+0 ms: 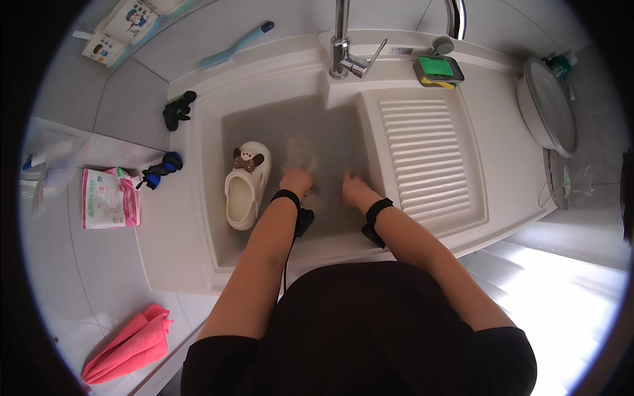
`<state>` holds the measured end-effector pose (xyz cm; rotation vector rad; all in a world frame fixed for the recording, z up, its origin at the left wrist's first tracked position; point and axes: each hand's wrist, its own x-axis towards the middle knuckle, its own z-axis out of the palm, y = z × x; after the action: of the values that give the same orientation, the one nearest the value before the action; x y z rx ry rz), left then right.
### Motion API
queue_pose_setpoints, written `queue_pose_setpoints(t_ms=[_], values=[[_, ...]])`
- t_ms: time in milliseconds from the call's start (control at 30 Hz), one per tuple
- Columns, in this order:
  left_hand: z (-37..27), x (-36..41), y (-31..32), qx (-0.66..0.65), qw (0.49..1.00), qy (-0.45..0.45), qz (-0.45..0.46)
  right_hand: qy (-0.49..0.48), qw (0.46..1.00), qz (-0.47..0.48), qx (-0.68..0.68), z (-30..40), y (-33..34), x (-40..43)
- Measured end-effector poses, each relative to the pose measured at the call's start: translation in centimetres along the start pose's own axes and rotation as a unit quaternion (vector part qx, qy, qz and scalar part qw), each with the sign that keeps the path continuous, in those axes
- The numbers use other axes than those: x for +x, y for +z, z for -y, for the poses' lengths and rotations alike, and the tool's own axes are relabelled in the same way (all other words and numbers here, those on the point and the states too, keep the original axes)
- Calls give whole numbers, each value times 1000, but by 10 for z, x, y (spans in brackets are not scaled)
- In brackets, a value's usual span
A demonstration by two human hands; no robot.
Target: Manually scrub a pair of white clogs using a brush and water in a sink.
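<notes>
Both hands are at the murky water in a white laundry sink [212, 198]. My left hand [297, 182] is partly under the surface, its fingers hidden, with splashing just beyond it. My right hand [354, 189] is beside the sink's right inner wall, its fingers blurred and partly in the water. Whether either hand holds something below the surface cannot be seen. A cream foam clog [246, 185] with a cartoon-head charm and a brown bow lies at the left side of the basin, near my left hand and not touched by it.
A ribbed washboard [426, 158] is right of the basin. Behind stand a chrome faucet [340, 54], a blue-handled brush [237, 47] and a soap dish with a green sponge [436, 66]. A grey basin [547, 109] leans at right; a pink cloth [133, 346] is at lower left.
</notes>
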<state>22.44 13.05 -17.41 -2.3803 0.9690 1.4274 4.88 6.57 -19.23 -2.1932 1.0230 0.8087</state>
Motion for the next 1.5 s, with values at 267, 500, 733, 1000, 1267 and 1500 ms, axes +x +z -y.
queue_pose_setpoints(t_ms=[267, 500, 733, 1000, 1267, 1500], values=[[28, 67, 43, 109, 989, 12, -102, 44, 918, 23, 394, 5, -25, -8], [-7, 36, 24, 53, 994, -40, -83, 58, 792, -37, 606, -11, -42, -67], [23, 8, -2, -333, 897, 120, -266, -76, 842, -104, 524, -37, -60, -137], [-11, -57, -4, -642, 753, 111, -91, -106, 843, -174, 498, -106, -76, -169], [-48, -118, 14, -805, 580, 118, -41, -133, 811, -140, 552, -163, -87, -194], [-71, -154, 19, -837, 483, 255, -35, -155, 819, -97, 544, -205, -80, -191]])
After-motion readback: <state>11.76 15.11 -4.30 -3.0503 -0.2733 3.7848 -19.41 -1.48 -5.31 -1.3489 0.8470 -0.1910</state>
